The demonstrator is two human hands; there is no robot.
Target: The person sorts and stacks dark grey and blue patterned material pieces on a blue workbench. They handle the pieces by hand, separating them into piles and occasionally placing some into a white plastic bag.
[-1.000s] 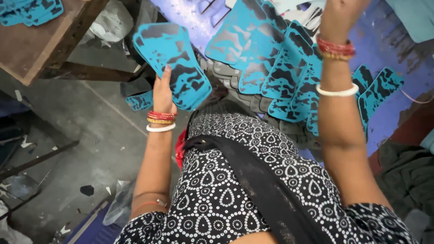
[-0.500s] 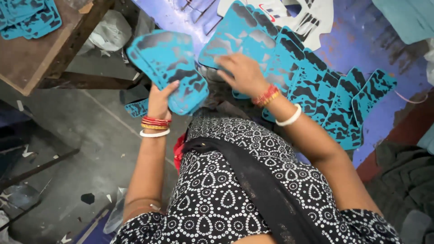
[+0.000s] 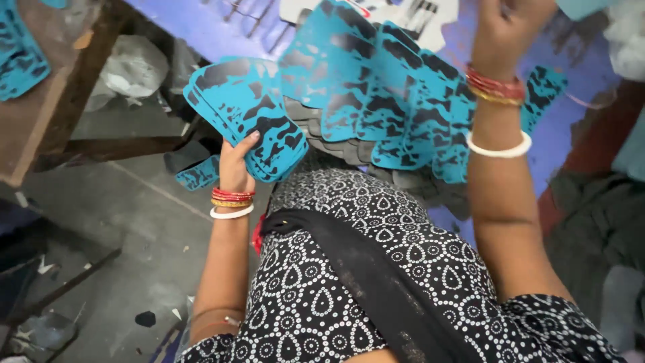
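My left hand (image 3: 235, 165) grips a stack of teal cut-out sheets with black blotches (image 3: 245, 114), held out to the left of the table over the floor. More of the same teal cut-outs (image 3: 383, 101) lie overlapped in a long row on the blue table (image 3: 201, 27). My right hand (image 3: 507, 30) is raised at the top right above that row, fingers curled, and its fingertips run out of the picture, so what it holds is hidden. Both wrists carry red, gold and white bangles.
A brown wooden bench (image 3: 47, 114) with more teal pieces (image 3: 20, 57) stands at the left. A crumpled clear bag (image 3: 131, 67) lies under it. The grey concrete floor (image 3: 121, 255) holds scraps and a metal bar. Dark cloth (image 3: 591, 228) is heaped at the right.
My right hand has lifted off the row of teal cut-outs and risen to the top right. My left hand keeps hold of its stack, nearly still.
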